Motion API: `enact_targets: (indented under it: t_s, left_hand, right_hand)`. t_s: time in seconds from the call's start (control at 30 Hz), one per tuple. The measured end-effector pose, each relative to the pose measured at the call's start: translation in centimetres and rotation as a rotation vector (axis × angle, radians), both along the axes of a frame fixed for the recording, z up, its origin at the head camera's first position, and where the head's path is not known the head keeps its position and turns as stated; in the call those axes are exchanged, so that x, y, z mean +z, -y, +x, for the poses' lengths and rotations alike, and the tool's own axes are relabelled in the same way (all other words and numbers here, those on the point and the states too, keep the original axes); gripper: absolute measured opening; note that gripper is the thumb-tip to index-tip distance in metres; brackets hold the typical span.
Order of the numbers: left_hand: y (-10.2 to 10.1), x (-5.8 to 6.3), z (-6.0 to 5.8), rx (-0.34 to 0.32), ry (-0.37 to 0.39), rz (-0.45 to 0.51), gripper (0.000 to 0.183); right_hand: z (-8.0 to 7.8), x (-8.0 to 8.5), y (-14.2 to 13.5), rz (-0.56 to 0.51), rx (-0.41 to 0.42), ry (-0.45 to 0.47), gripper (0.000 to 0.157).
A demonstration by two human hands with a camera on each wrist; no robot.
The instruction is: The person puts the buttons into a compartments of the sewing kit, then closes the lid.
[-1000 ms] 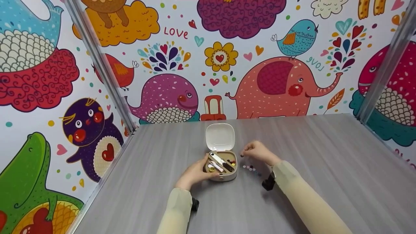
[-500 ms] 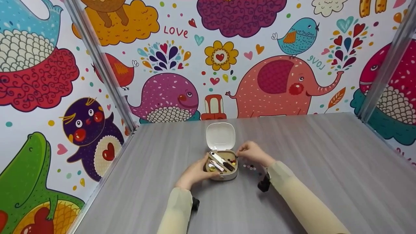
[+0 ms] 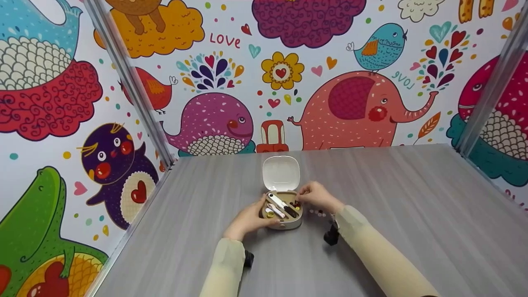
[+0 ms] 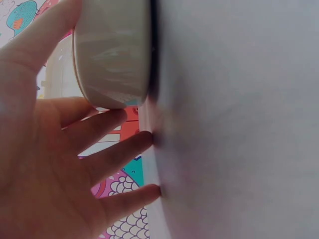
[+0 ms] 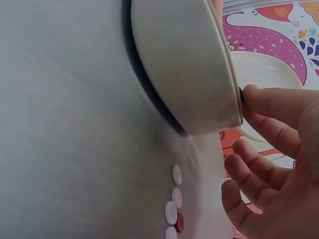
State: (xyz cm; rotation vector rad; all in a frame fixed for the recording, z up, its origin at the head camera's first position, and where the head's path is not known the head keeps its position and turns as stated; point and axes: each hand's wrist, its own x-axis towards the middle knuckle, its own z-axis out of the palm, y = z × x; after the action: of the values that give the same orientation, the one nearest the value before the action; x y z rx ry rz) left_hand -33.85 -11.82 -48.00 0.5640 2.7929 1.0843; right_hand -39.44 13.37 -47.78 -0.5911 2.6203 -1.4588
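Note:
A small white sewing box stands on the table with its lid raised at the back. Inside lie a white and black tool, a paler slim item beside it, a yellow ring-like piece and several small red, black and yellow buttons at the right. My left hand holds the box at its left side, thumb near the front and index finger against the wall. Over the box's right rim, my right hand pinches a dark button between thumb and index finger; its other fingers are loosely bent.
Several loose buttons, white, pink and dark red, lie on the grey table to the right of the box. A wall printed with cartoon animals rises behind the table, with metal posts at its corners.
My right hand has moved left from beside the loose buttons to the box's right rim, carrying the dark button. The left hand has kept its hold on the box.

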Motion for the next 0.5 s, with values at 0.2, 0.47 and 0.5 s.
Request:
enact_targets:
  t_s: [0.2, 0.47, 0.5]
  left_hand:
    - [-0.04, 0.0, 0.04, 0.002, 0.013, 0.009, 0.102]
    - [0.04, -0.04, 0.01, 0.009, 0.015, 0.001, 0.101]
    - [0.06, -0.04, 0.02, 0.01, 0.012, -0.008, 0.101]
  right_hand:
    - [0.05, -0.18, 0.31, 0.03, 0.007, -0.013, 0.01]
    - [0.1, -0.14, 0.59, 0.063, 0.015, -0.051, 0.01]
    - [0.09, -0.14, 0.63, 0.069, 0.015, -0.06, 0.009]
